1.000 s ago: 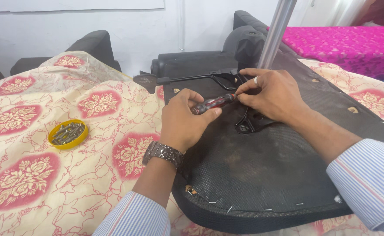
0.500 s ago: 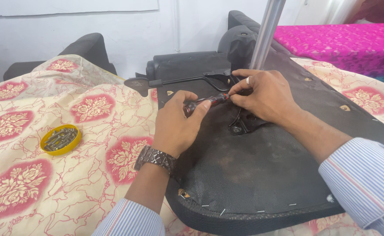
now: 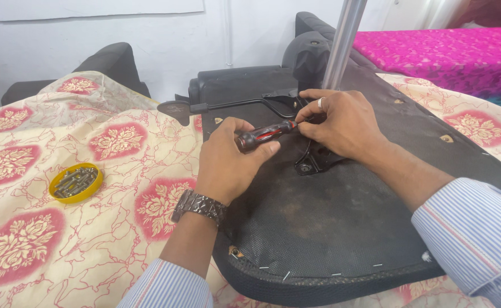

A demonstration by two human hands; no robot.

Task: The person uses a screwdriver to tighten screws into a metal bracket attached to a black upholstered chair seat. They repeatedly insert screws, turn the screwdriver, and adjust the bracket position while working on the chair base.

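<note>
Head view: upturned chair seat (image 3: 330,228), black underside up, lying on a cream cloth (image 3: 91,239) with red floral patches. Left hand (image 3: 227,165) curled around the handle of a screwdriver (image 3: 265,134), black with red stripes, thumb and fingers closed on it; a metal watch (image 3: 200,204) on that wrist. Screwdriver held nearly level, tip pointing right toward the seat mechanism. Right hand (image 3: 341,122) at the tip end, fingertips pinched together around the shaft or whatever sits there; too small to tell which. A ring on one finger of that hand. Both hands just above the black metal bracket (image 3: 313,162) bolted near the middle of the seat, close to the foot of the steel column (image 3: 341,43) rising out of frame. A black lever (image 3: 227,105) running left from the mechanism, ending in a paddle over the cloth. Staples showing along the near rim of the seat. Yellow lid (image 3: 75,183) holding screws, well apart to the left on the cloth. Striped shirt sleeves at the bottom edge. Pink cloth (image 3: 444,51) at upper right, white wall (image 3: 148,40) behind.
</note>
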